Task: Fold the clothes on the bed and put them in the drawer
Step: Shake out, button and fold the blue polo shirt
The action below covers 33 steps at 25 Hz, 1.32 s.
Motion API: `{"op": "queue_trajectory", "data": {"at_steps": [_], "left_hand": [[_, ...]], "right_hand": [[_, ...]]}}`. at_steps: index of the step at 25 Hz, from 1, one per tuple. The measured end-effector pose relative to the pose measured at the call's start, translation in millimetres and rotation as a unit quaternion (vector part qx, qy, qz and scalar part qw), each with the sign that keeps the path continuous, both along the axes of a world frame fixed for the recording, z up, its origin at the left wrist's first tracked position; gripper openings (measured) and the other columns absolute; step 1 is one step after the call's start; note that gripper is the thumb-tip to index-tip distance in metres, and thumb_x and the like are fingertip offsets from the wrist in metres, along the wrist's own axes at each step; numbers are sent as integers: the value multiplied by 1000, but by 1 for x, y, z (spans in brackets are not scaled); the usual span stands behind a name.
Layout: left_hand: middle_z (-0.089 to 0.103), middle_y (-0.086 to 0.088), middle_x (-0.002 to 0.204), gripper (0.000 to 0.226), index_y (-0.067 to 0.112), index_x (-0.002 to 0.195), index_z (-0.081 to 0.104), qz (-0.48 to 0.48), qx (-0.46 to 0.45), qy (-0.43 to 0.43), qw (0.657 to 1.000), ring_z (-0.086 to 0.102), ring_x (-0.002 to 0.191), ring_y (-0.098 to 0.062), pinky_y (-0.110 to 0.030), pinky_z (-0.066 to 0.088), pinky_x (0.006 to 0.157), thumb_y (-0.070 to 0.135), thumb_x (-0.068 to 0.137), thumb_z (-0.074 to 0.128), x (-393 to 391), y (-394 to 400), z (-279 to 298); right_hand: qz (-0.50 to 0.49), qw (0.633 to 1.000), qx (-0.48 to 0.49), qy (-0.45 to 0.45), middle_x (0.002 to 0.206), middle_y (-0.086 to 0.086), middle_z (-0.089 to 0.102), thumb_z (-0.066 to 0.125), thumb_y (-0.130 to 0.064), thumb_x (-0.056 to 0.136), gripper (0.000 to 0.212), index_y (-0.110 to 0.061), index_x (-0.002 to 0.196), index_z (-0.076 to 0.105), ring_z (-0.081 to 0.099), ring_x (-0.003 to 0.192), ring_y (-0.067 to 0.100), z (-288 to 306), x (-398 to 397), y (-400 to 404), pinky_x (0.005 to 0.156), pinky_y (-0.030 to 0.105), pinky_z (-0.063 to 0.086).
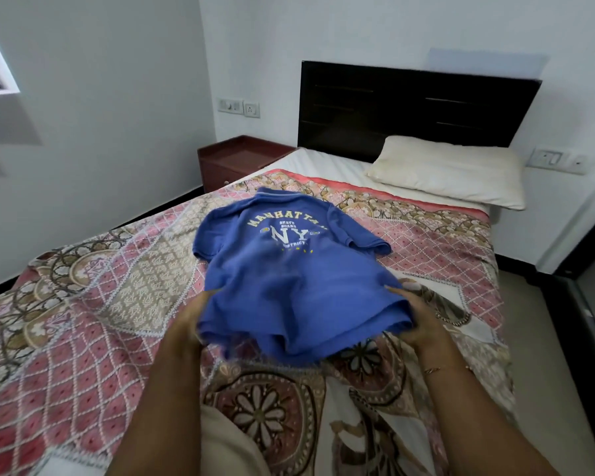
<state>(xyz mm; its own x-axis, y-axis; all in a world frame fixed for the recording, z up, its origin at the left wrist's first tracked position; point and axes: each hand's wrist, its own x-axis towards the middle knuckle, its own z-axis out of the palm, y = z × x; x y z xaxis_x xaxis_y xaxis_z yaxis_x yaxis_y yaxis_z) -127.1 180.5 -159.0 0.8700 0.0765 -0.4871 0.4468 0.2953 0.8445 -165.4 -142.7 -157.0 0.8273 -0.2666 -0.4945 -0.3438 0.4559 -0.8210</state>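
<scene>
- Gripping the hem of the blue polo shirt (289, 269), the left hand (189, 317) and right hand (416, 324) each pinch a bottom corner, lifted just off the bedspread (93, 304).
- The shirt lies print-up mid-bed, collar toward the headboard (416, 108), one sleeve splayed toward the bed's right edge.
- Risk, I'd judge: the loose fabric bunches or the sleeve drags, spoiling the fold.
- A pillow (450, 170) sits at the bed's head; a nightstand (237, 159) stands at the bed's far left corner.
</scene>
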Motion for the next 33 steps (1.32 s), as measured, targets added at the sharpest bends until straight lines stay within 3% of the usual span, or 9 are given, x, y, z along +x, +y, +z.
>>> {"op": "queue_trajectory", "data": {"at_steps": [3,5,8,11,15,18,22,28,33], "left_hand": [[55,-25,128,40,-8,125,53,-101,440,66,890,53,118,-36,-36,42,93,12,91,55,-1,13,-34],[53,-23,130,48,-6,126,52,-163,544,58,821,53,119,-33,-35,41,95,21,87,63,-2,18,-46],[61,-19,120,63,-4,119,58,-168,495,19,852,59,110,-31,-38,47,90,27,70,82,0,20,-42],[57,-17,126,62,-1,125,55,-236,593,66,767,58,113,-28,-35,46,92,22,72,79,-4,17,-40],[34,-17,145,83,8,145,24,-256,657,103,701,37,132,-33,-42,39,102,17,78,72,-11,10,-34],[12,-12,151,103,19,148,-2,-213,745,51,630,17,138,-36,-53,34,102,29,77,72,-14,-4,-21],[20,-11,146,76,19,142,25,-200,727,-96,650,18,137,-34,-49,35,101,34,81,66,-7,-44,-21],[25,-9,147,66,15,139,35,-262,712,-181,626,13,142,-29,-47,32,105,38,84,63,16,-94,-30],[26,-9,147,63,14,138,38,-292,699,-199,622,16,141,-28,-45,32,105,38,85,62,52,-130,-36]], "right_hand": [[-33,958,-243,146,69,17,64,55,1,86,11,9,91,59,62,66,26,-35,-11,-31,58,28,50],[-16,936,-293,194,102,21,63,62,2,81,29,10,108,57,60,87,33,-66,-15,-51,75,40,50],[-22,960,-202,191,110,20,62,61,-3,81,30,4,111,59,59,90,35,-70,-23,-60,70,39,50],[-29,956,-219,191,105,21,59,60,3,80,32,9,111,58,55,78,33,-65,-30,-62,58,37,46],[14,890,-381,252,110,23,60,70,1,73,41,15,109,55,58,92,35,-64,-43,-67,76,41,50],[73,795,-519,306,131,21,46,69,-17,73,69,-1,132,37,45,118,36,-51,-45,-68,96,45,43],[48,713,-644,273,138,19,34,61,-16,79,60,-7,132,36,29,127,37,-46,-45,-56,101,48,31],[77,741,-653,138,132,17,40,48,-10,85,27,-6,110,56,34,124,38,-41,-1,-33,98,50,34],[151,715,-679,68,128,16,44,45,-5,86,33,-7,116,59,40,118,37,-62,54,-29,99,47,37]]}}
